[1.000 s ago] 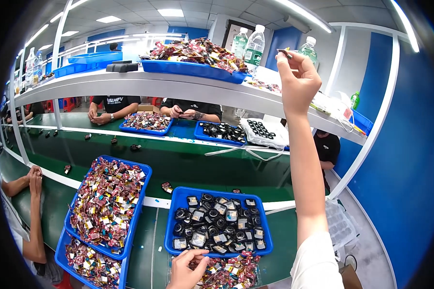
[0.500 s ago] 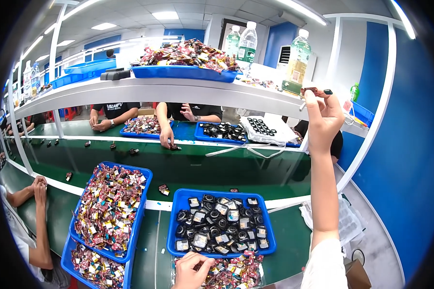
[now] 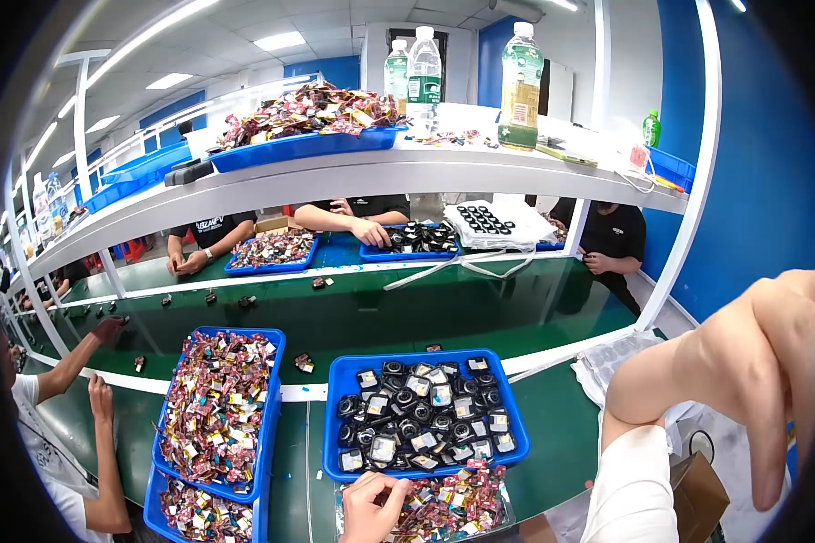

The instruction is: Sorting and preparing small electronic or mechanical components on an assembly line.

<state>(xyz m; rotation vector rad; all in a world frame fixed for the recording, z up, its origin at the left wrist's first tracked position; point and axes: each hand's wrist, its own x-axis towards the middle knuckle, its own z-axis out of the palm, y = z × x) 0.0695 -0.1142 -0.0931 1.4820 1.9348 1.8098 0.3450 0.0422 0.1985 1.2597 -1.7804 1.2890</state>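
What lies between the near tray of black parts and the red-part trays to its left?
In the head view, green tabletop with a pale line and tiny specks, the white rail, and beyond it one loose part.

The room is bright, lit in white by ceiling panels (image 3: 280, 41) and long tubes (image 3: 166, 33). The green table surface (image 3: 480, 321) carries a faint shine. The white shelf (image 3: 462, 172) bends visibly, the corners fall into black, and soft shading covers the right hand (image 3: 743, 362).
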